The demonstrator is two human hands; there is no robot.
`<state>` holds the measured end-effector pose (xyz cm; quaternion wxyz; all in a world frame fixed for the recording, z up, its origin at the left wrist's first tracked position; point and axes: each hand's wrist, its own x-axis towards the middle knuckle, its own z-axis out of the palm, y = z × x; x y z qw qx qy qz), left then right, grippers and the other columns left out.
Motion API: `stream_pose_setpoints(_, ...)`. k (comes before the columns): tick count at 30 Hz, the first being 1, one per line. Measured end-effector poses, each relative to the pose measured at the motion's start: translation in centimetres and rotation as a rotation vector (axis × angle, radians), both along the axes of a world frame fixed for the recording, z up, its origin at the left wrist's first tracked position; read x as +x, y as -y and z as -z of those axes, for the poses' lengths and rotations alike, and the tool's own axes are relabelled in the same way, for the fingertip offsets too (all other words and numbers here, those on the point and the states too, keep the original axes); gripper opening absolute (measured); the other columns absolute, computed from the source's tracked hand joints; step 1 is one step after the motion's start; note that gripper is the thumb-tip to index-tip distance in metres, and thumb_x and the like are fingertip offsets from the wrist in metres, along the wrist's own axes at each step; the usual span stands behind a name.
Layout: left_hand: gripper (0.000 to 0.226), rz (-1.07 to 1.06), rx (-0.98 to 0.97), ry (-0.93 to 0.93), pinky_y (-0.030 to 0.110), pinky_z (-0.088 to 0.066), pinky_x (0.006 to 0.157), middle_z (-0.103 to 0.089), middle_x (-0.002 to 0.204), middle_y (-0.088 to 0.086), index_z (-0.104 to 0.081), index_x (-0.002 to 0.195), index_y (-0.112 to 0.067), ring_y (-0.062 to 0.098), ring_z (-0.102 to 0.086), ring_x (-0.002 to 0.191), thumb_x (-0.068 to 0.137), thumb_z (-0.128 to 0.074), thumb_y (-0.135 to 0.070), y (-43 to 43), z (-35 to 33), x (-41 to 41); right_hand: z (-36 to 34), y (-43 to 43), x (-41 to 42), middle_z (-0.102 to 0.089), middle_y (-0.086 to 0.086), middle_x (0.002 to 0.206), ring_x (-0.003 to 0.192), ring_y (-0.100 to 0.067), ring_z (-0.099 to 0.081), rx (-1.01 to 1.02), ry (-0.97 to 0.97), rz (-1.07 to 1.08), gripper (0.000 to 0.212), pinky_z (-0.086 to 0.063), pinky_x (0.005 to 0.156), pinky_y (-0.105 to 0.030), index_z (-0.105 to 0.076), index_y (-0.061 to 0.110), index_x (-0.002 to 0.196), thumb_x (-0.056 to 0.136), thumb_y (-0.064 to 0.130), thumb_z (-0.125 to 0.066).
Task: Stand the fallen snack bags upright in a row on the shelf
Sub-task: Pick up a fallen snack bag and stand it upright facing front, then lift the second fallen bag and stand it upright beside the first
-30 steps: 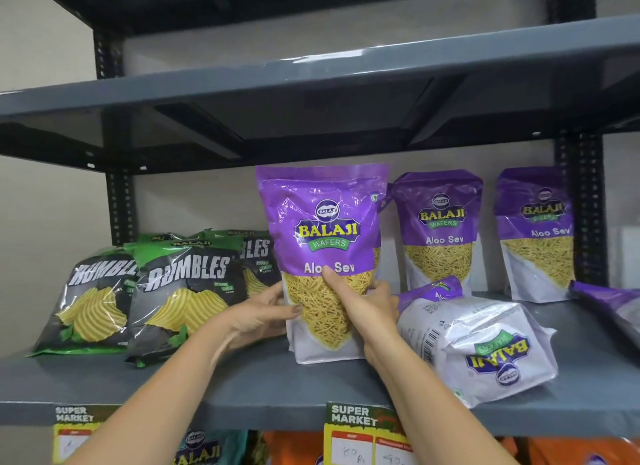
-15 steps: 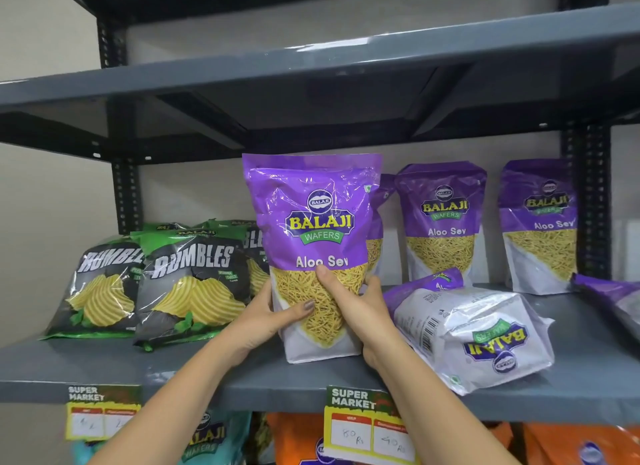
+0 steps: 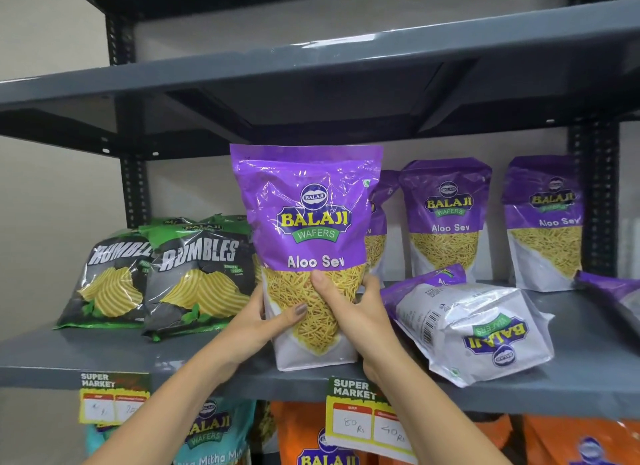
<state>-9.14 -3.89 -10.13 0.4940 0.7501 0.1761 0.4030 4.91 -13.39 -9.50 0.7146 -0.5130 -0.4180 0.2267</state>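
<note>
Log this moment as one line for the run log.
step: standing Aloo Sev bag | hands: left and right both gripping it | bag: upright at shelf front | pending: fallen bag on its side

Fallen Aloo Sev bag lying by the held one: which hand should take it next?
Right, probably. The right hand grips the held bag's right side, next to the fallen bag. The left hand is on the far side, so it would have to cross over.
</note>
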Motion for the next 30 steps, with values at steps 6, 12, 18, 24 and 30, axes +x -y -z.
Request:
stream_pose_setpoints(6, 0.117, -0.532, 0.202, 0.257, 0.036, -0.035, 0.112, -0.046, 0.147, -0.003, -0.034, 0.144, -0.029, 0.014, -0.045, 0.134, 0.048, -0.060, -0.090, 3.5, 0.5, 0.3, -2.8, 4.4, 0.0, -0.041, 0.014, 0.144, 0.134, -0.003, -0.039, -0.011, 0.237, 0.102, 0.114, -0.034, 0.114, -0.034, -0.026, 0.030, 0.149, 0.055, 0.077, -0.070)
stream_pose_setpoints(12, 0.029, -0.331, 0.595, 0.214, 0.021, -0.051, 0.066, -0.066, 0.082, -0.007, -0.064, 0.097, -0.034, 0.010, -0.062, 0.071, 0.079, -0.052, -0.053, 11.6, -0.4, 3.9, -8.3, 10.7, 7.9, -0.076, -0.003, 0.082, 0.081, -0.023, -0.072, 0.102, 0.443, 0.426, 0.028, -0.056, 0.077, -0.039, -0.073, 0.020, 0.080, 0.068, 0.045, -0.072)
stream_pose_setpoints(18, 0.100, -0.241, 0.202, -0.660, 0.038, -0.061, 0.071, -0.075, 0.092, 0.012, -0.047, 0.129, -0.022, 0.032, -0.076, 0.073, 0.063, -0.014, -0.090, 9.8, -2.3, 12.4, -6.8, 10.3, 17.1, -0.069, -0.012, 0.093, 0.061, -0.019, -0.058, -0.620, 0.459, 0.420, 0.073, -0.045, 0.051, -0.023, -0.061, 0.004, 0.116, 0.078, 0.066, -0.061)
stream_pose_setpoints(24, 0.092, -0.162, -0.008, -0.663, 0.026, -0.056, 0.050, -0.071, 0.109, 0.015, -0.056, 0.130, -0.019, 0.029, -0.071, 0.071, 0.074, -0.030, -0.086, 8.1, -2.3, 16.6, -3.7, 9.0, 20.8, -0.081, -0.007, 0.098, 0.095, -0.028, -0.075, -0.754, 0.372, 0.153, 0.119, -0.054, 0.098, -0.046, -0.075, 0.011, 0.105, 0.017, 0.091, -0.066)
stream_pose_setpoints(30, 0.109, -0.112, -0.084, -0.396, 0.042, -0.055, 0.092, -0.067, 0.130, 0.003, -0.055, 0.133, -0.030, 0.027, -0.066, 0.113, 0.046, -0.053, -0.094, 6.6, -0.7, 19.0, -3.9, 10.1, 20.2, -0.075, -0.024, 0.108, 0.105, -0.042, -0.070, -0.658, 0.322, 0.101, 0.117, -0.050, 0.094, -0.063, -0.067, -0.004, 0.114, 0.023, 0.067, -0.088)
